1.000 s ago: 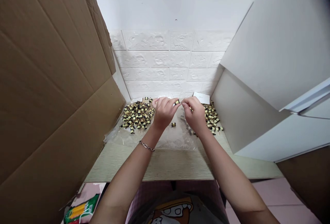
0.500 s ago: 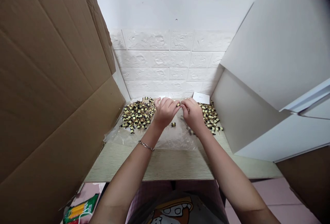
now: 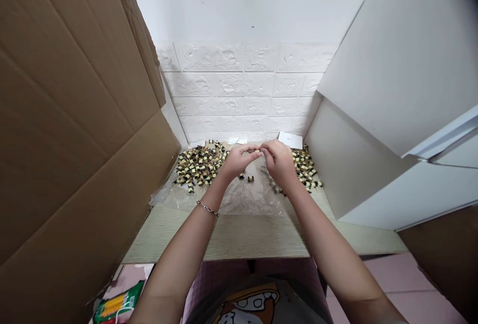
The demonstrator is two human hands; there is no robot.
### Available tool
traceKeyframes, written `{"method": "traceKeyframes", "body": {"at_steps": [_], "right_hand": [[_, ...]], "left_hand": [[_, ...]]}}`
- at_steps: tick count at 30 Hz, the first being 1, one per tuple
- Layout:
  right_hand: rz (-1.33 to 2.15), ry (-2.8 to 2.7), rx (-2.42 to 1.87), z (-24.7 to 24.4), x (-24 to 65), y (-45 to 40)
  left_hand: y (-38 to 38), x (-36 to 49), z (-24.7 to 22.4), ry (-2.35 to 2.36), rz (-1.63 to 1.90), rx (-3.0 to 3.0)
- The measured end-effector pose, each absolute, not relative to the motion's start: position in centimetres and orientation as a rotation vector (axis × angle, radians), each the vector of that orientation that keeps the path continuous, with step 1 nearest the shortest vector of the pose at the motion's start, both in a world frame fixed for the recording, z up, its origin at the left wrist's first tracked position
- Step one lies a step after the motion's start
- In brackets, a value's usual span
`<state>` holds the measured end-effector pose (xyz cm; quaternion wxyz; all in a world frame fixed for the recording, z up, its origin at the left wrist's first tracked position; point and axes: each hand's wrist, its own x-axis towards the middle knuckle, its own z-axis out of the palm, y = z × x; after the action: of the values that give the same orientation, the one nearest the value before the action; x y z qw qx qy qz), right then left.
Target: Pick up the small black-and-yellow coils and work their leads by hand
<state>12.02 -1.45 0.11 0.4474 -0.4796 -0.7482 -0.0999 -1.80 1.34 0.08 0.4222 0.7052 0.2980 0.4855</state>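
My left hand (image 3: 239, 159) has its thumb and fingers closed in a pinch at their tips. Against them press the fingertips of my right hand (image 3: 278, 160), also pinched. Between the two sets of fingertips is a small yellow-and-black coil, mostly covered by the fingers. Below the hands a similar loose coil (image 3: 250, 179) lies on a clear plastic sheet (image 3: 246, 207), with another coil (image 3: 241, 176) close to its left. A big pile of such coils (image 3: 199, 164) spreads left of my left hand. A second pile (image 3: 304, 169) lies right of my right hand, partly hidden by it.
A pale wooden tabletop (image 3: 257, 239) runs under the sheet. Tall brown cardboard (image 3: 82, 115) walls the left side, white panels (image 3: 373, 90) the right. White paper (image 3: 290, 140) sits by the brick-patterned wall (image 3: 224, 85). A green package (image 3: 117, 304) is low at left.
My left hand has turned and shifted slightly left, its fingers now stretched toward the right hand. A second loose coil shows beside the first on the sheet. The right hand stays about in place.
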Motion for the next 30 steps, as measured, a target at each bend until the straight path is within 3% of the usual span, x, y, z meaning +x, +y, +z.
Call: {"method": "traceKeyframes", "body": {"at_steps": [14, 30], "right_hand": [[-0.485, -1.729, -1.139, 0.3, 11.5, -2.4], [-0.601, -1.792, -1.153, -0.3, 11.5, -2.1]], "left_hand": [[0.6, -1.0, -0.7, 0.359, 0.957, 0.946], [0.3, -0.2, -0.6, 0.468, 0.943, 0.662]]}}
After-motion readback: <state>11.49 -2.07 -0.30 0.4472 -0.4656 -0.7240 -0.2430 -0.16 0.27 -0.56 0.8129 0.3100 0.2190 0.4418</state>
